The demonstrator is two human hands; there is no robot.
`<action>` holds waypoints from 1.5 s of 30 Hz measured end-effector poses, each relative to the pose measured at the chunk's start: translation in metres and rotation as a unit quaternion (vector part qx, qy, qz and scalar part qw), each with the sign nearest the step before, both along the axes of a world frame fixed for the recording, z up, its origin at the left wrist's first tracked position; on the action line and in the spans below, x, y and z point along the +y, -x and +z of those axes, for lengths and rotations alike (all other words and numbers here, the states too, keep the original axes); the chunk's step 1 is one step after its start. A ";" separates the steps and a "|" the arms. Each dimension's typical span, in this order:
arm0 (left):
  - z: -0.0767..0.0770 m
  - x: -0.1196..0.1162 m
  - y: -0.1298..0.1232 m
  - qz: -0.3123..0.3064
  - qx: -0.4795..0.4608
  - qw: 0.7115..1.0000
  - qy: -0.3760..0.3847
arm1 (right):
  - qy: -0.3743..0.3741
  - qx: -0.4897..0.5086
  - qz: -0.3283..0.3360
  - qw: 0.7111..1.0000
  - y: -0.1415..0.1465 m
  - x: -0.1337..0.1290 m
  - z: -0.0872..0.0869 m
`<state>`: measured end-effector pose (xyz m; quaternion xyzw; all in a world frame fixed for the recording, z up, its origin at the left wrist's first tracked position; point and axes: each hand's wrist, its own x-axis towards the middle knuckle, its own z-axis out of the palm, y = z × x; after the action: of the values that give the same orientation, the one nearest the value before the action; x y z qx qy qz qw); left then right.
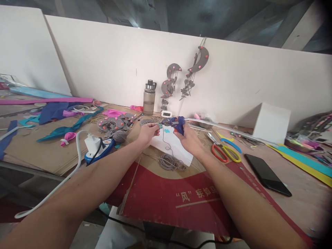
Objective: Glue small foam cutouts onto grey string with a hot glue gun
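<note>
My right hand (188,136) is wrapped round a blue glue gun (177,123), whose tip points left. My left hand (149,133) pinches a small teal piece (160,126) at the gun's tip. Grey cord (168,147) hangs from near these fingers and runs down to a loose coil (169,162). Under the hands lies a white sheet (178,151) with a teal flower-like shape (166,131) on it.
Scissors (223,150) and a black phone (268,174) lie at right. A water bottle (149,98) stands at the back. At left are a blue power strip (100,152), grey yarn (119,135) and felt scraps (68,126). Grey moon ornaments (201,60) hang on the white partition (103,58).
</note>
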<state>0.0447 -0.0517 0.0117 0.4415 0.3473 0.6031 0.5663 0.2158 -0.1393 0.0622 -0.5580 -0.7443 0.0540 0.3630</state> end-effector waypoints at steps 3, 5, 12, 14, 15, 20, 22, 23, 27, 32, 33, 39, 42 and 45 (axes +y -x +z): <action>0.001 -0.002 -0.001 0.000 -0.003 1.000 -0.003 | -0.001 -0.002 0.003 1.000 0.001 0.000 0.000; 0.002 -0.003 -0.001 0.001 -0.002 1.000 -0.003 | -0.006 0.000 0.006 1.000 0.001 0.000 0.000; 0.003 -0.005 -0.001 0.003 0.010 1.000 -0.009 | -0.002 -0.024 -0.017 1.000 0.002 0.000 -0.002; 0.003 -0.005 -0.001 0.003 0.017 1.000 -0.007 | -0.003 -0.031 -0.025 0.999 0.003 -0.001 -0.002; 0.003 -0.005 -0.001 0.003 0.019 1.000 -0.005 | -0.003 -0.034 -0.027 0.999 0.003 -0.001 -0.002; 0.005 -0.006 -0.002 0.008 0.006 1.000 -0.005 | -0.003 -0.045 -0.022 0.999 0.003 -0.001 -0.002; 0.005 -0.007 -0.002 0.007 0.005 1.000 -0.002 | -0.003 -0.044 -0.019 0.999 0.004 -0.002 -0.002; 0.005 -0.007 -0.002 0.006 0.006 1.000 0.000 | -0.004 -0.043 -0.018 0.999 0.004 -0.002 -0.002; 0.006 -0.008 -0.002 0.006 0.008 1.000 0.000 | -0.002 -0.043 -0.024 0.999 0.004 -0.002 -0.002; 0.006 -0.008 -0.002 0.008 0.004 1.000 -0.002 | 0.002 -0.045 -0.027 0.999 0.004 -0.002 -0.001; 0.006 -0.008 -0.003 0.008 0.006 1.000 0.000 | 0.003 -0.046 -0.027 0.999 0.004 -0.002 -0.001; 0.007 -0.010 -0.003 0.011 0.011 1.000 0.002 | 0.008 -0.047 -0.033 0.998 0.005 -0.003 -0.001; 0.008 -0.010 -0.003 0.012 0.006 1.000 -0.001 | 0.010 -0.048 -0.034 0.998 0.005 -0.003 0.000; 0.007 -0.009 -0.003 0.007 0.010 1.000 0.001 | 0.006 -0.046 -0.027 0.999 0.005 -0.003 0.000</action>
<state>0.0480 -0.0611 0.0184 0.4448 0.3566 0.6019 0.5592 0.2108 -0.1422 0.0619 -0.5817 -0.7448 0.0232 0.3261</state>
